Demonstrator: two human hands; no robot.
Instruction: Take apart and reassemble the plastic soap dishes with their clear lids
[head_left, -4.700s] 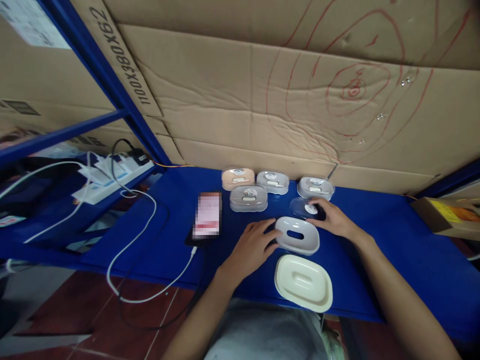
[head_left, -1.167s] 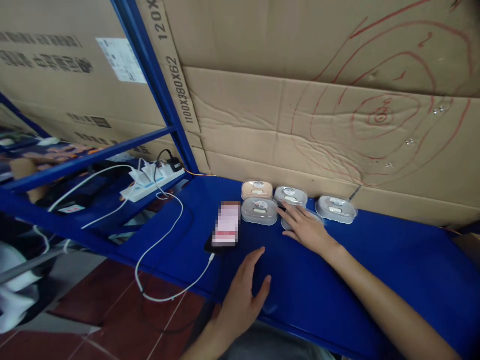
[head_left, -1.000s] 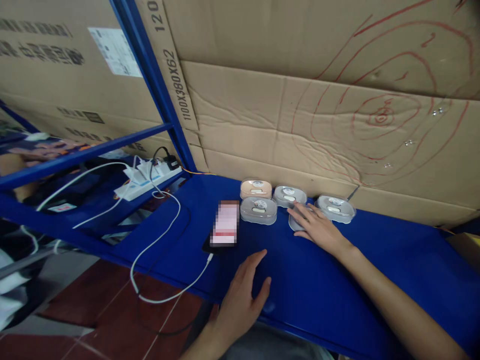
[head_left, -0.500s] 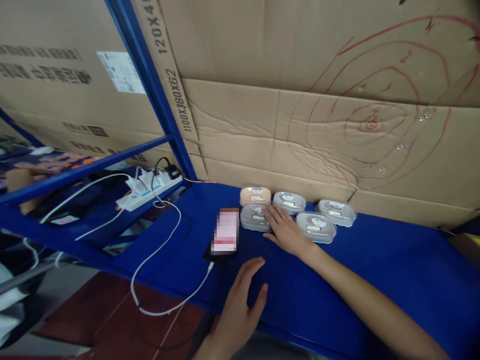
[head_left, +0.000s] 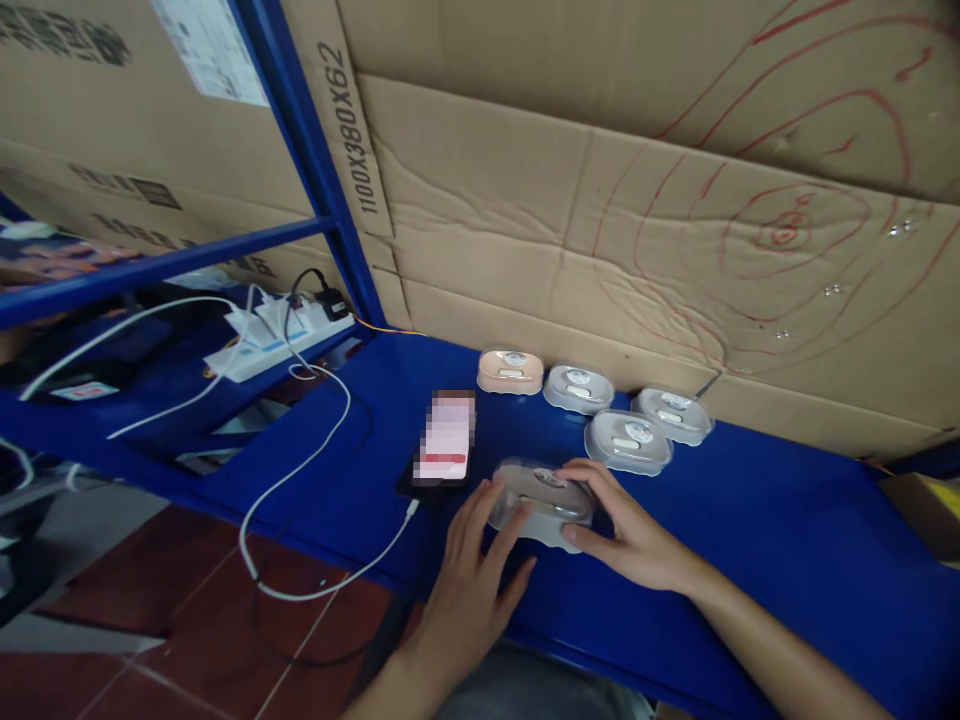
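Observation:
A clear oval plastic case [head_left: 546,497] with a round sticker on its lid is near the front of the blue table. My right hand [head_left: 630,530] grips its right end, fingers over the lid's far edge and thumb at the near side. My left hand [head_left: 476,560] reaches the case from the left; its fingers are spread, with the fingertips at the lid's left and near edges and the thumb apart from it. Beyond stand a peach-coloured case [head_left: 510,372] and several greyish clear ones, among them a near one [head_left: 628,443].
Left of my hands lies a phone [head_left: 444,445] plugged into a white cable [head_left: 330,612]. A loaded power strip [head_left: 281,345] sits at the left shelf. Cardboard [head_left: 480,180] with red drawn rings stands behind the blue table [head_left: 750,540].
My right hand has taken the clear case from the front of the group and brought it nearer to me. My left hand has come up to its left side. The view has shifted slightly.

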